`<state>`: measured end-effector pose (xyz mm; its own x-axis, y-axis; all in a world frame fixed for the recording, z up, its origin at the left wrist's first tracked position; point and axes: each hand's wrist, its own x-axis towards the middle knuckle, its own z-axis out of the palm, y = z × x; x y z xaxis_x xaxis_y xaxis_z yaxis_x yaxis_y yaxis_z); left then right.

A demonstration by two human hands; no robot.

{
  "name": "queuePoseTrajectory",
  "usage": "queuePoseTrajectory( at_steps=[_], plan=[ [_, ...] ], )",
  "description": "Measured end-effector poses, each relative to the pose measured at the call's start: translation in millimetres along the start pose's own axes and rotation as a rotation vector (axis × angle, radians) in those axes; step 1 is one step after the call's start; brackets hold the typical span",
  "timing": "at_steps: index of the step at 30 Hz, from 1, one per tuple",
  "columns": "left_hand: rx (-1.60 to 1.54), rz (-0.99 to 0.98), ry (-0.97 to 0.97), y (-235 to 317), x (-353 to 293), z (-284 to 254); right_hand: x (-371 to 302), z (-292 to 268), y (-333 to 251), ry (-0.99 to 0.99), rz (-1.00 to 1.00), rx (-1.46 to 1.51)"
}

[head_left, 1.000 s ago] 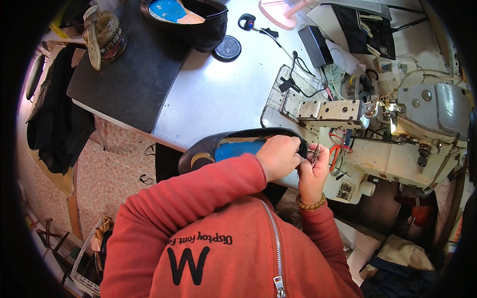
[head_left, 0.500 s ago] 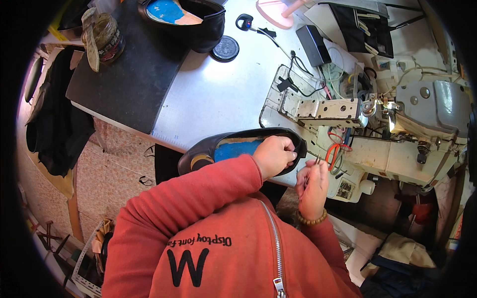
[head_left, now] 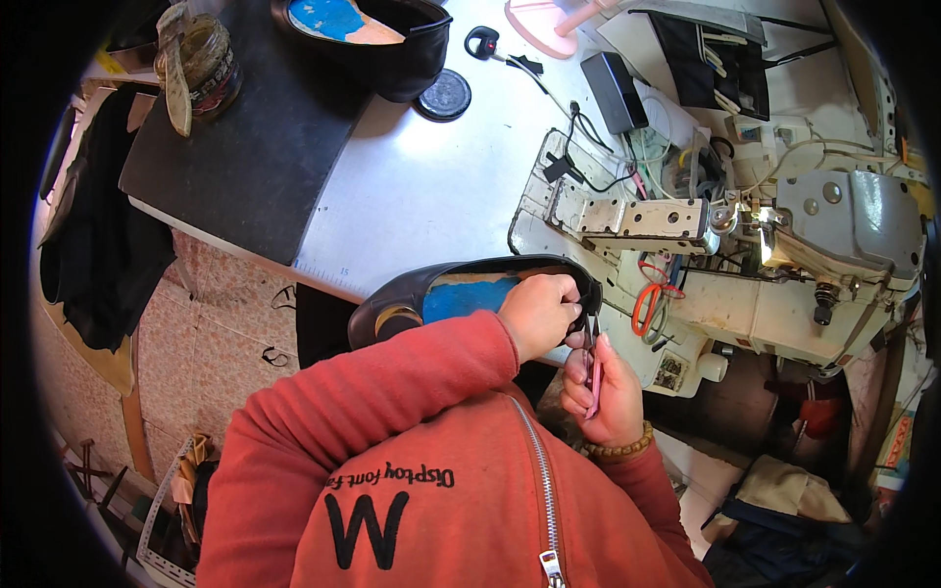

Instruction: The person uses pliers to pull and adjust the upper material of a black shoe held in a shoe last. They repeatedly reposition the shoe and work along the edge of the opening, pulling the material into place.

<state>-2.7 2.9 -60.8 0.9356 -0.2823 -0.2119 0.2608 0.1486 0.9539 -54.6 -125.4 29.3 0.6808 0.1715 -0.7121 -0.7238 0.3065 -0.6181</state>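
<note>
A black shoe [head_left: 377, 309] with a blue-patched insole lies at the near edge of the table, its heel end toward the right. My left hand [head_left: 539, 318] reaches across the opening, fingers pinched on the black rim of the heel. Just right of it, my right hand [head_left: 613, 392] is closed around small pink-handled snips [head_left: 594, 377]. Their narrow metal tips point up at the heel edge, beside my left fingertips. Whether the tips touch the rim, I cannot tell. My left sleeve hides part of the shoe's near side.
A sewing machine [head_left: 843, 225] stands at the right, with orange-handled scissors [head_left: 645, 309] by its base. A second black shoe [head_left: 417, 54], a round black lid [head_left: 444, 95] and a jar with a spatula [head_left: 211, 73] are farther back. A dark mat [head_left: 245, 167] covers the table's left.
My right hand has turned and brought the snips up to the heel rim; their pink handles now show. My left hand keeps its pinch on the shoe.
</note>
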Motion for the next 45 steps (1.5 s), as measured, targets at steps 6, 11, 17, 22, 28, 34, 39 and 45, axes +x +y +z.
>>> queuePoseTrajectory(
  at_steps=[6,11,17,22,28,34,39,45],
  plan=[
    [0.027,0.032,0.017,-4,2,1,0,-2,-1,0.006,0.030,-0.057],
    [0.041,0.003,0.015,-1,1,2,0,0,-1,0.033,0.056,0.067],
    [0.056,-0.003,-0.001,1,1,1,0,0,0,0.070,0.058,0.089],
    [-0.022,0.000,-0.031,-4,2,0,0,2,0,0.121,0.008,0.011],
    [0.021,0.018,-0.016,-10,3,4,5,6,0,0.129,-0.058,-0.091],
    [-0.158,-0.027,-0.019,-12,4,4,10,4,1,0.119,-0.085,-0.107],
    [-0.243,-0.093,-0.011,-9,4,4,7,2,2,0.100,-0.111,-0.242],
    [0.140,0.074,0.078,5,1,5,8,1,-8,0.195,-0.684,-0.746]
  ],
)
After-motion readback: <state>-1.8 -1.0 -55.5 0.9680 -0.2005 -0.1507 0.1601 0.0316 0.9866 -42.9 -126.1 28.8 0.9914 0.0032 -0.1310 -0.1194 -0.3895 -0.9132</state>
